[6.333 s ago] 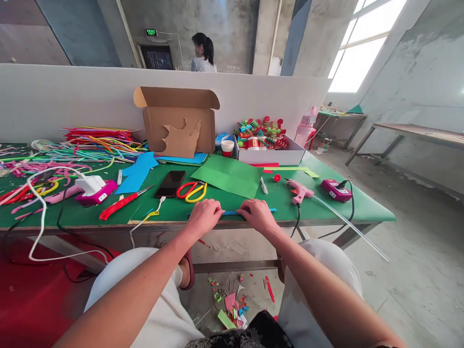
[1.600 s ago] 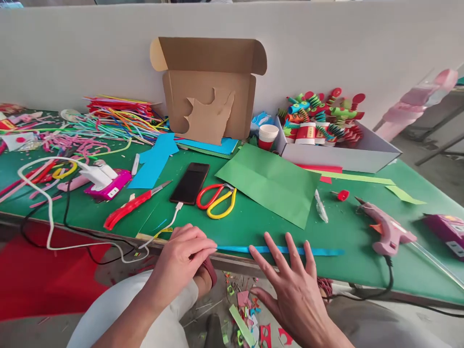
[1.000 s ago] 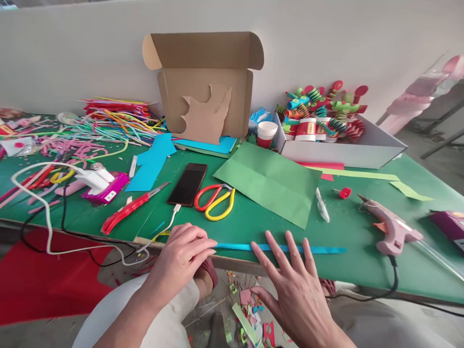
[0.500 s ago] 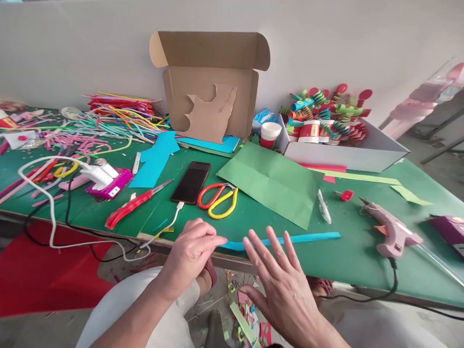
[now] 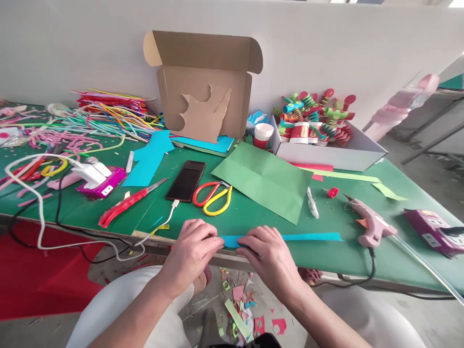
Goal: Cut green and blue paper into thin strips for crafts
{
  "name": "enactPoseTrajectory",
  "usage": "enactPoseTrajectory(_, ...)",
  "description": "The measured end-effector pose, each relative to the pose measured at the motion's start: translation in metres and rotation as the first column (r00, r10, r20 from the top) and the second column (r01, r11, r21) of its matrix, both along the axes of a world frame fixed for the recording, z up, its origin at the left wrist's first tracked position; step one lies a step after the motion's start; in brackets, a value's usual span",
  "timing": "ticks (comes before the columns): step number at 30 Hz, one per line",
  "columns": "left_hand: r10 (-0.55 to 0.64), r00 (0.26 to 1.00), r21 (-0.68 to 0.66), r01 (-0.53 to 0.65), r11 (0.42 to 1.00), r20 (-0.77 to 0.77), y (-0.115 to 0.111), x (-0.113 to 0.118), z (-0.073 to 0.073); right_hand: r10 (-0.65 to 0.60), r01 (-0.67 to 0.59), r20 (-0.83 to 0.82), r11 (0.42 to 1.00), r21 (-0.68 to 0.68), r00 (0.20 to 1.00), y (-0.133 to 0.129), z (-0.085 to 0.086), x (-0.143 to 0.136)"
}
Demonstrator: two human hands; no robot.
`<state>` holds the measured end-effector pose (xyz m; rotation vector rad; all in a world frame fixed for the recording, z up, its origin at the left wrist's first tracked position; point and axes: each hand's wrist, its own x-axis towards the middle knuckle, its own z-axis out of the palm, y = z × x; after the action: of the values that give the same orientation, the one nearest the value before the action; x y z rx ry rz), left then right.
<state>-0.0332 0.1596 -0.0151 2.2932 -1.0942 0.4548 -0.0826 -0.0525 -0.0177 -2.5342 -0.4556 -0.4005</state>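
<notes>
A narrow blue paper strip lies along the front part of the green table. My left hand is closed on the strip's left end, which its fingers hide. Just to the right, my right hand pinches the same strip between thumb and bent fingers. A short piece of blue shows between the two hands, and the rest runs out to the right past my right hand. Behind the hands lie scissors with red and yellow handles and a large green paper sheet.
A phone, red knife and purple power strip with cables lie left. At right are a glue gun and a box of paper figures. An open cardboard box stands behind.
My right hand, flat with spread fingers before, has bent its fingers and taken hold of the strip. My left hand keeps its grip. The view has shifted slightly to the right.
</notes>
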Motion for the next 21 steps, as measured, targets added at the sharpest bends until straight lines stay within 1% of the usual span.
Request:
enactPoseTrajectory(3, 0.027, 0.998, 0.007, -0.028, 1.0, 0.05, -0.001, -0.001, -0.001, -0.002, 0.002, -0.021, 1.0, 0.015, 1.0, -0.003, 0.001, 0.002)
enactPoseTrajectory(5, 0.042, 0.998, 0.011, -0.042, 0.999, 0.041, 0.0, -0.001, -0.001, -0.002, 0.003, -0.027, 0.999, 0.035, 1.0, -0.007, 0.002, 0.003)
enactPoseTrajectory(8, 0.06, 0.998, -0.011, -0.06, 0.998, -0.019, 0.002, 0.001, -0.003, -0.023, 0.027, -0.051, 0.997, 0.077, 0.998, -0.014, 0.003, 0.005)
enactPoseTrajectory(12, 0.11, 0.986, -0.046, -0.116, 0.992, -0.123, 0.0, 0.003, -0.004, -0.075, 0.089, -0.136, 0.991, 0.103, 0.988, -0.019, 0.008, 0.007)
enactPoseTrajectory(16, 0.181, 0.963, -0.01, -0.187, 0.982, -0.199, -0.003, 0.004, -0.004, -0.142, 0.159, -0.212, 0.985, 0.068, 0.967, -0.018, 0.013, 0.009)
enactPoseTrajectory(21, 0.214, 0.95, 0.015, -0.216, 0.976, -0.229, -0.006, 0.004, -0.004, -0.176, 0.175, -0.217, 0.984, -0.025, 0.96, -0.016, 0.013, 0.012)
